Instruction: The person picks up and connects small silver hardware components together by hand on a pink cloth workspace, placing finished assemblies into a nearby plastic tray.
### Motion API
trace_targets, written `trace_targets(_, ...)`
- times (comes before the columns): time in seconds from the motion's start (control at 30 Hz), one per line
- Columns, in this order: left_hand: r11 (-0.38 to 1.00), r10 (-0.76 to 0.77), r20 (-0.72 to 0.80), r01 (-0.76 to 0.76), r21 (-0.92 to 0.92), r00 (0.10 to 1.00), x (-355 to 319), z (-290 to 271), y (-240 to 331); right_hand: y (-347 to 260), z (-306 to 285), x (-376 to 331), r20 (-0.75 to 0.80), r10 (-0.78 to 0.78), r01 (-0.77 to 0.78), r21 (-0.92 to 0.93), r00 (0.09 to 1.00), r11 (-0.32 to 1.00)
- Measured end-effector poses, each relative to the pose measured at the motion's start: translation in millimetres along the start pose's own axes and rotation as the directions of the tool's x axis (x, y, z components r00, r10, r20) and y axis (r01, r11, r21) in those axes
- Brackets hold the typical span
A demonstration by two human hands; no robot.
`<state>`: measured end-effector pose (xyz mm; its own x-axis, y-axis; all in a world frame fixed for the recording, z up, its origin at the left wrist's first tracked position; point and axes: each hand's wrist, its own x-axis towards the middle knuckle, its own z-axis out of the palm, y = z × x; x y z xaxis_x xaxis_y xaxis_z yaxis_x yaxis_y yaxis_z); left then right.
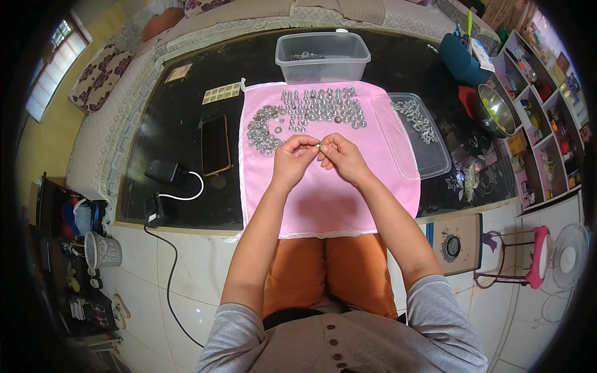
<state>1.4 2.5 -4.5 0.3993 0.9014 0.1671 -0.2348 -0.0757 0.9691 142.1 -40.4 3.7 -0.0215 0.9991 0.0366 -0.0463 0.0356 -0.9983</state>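
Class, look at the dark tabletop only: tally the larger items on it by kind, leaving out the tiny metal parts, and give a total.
Pink cloth: 1
Clear plastic tub: 1
Clear plastic lid: 1
Phone: 1
Black charger blocks: 2
Steel bowl: 1
Teal pot: 1
Total: 8

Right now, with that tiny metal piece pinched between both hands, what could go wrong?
The small metal piece held between the left hand and right hand might slip and roll off the pink cloth. A sleeve or wrist could also knock the standing rows of metal parts or the loose pile.
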Motion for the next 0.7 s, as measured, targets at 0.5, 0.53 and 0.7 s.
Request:
trace_targets(0.5,1.000,0.018,0.005,-0.018,0.023,1.000,-0.3,-0.6,0.6,0.2,0.1,-0.1,0.001,0.005,-0.005,0.000,1.000,1.000)
trace_targets(0.53,1.000,0.018,0.004,-0.018,0.024,1.000,-0.4,-1.1,0.0,0.0,0.3,-0.1,0.001,0.007,-0.007,0.000,1.000,1.000)
trace_targets(0.7,0.999,-0.025,-0.045,0.024,-0.026,0.999,-2.0,2.6,4.3,0.4,-0.3,-0.2,-0.004,0.004,-0.004,0.010,1.000,1.000)
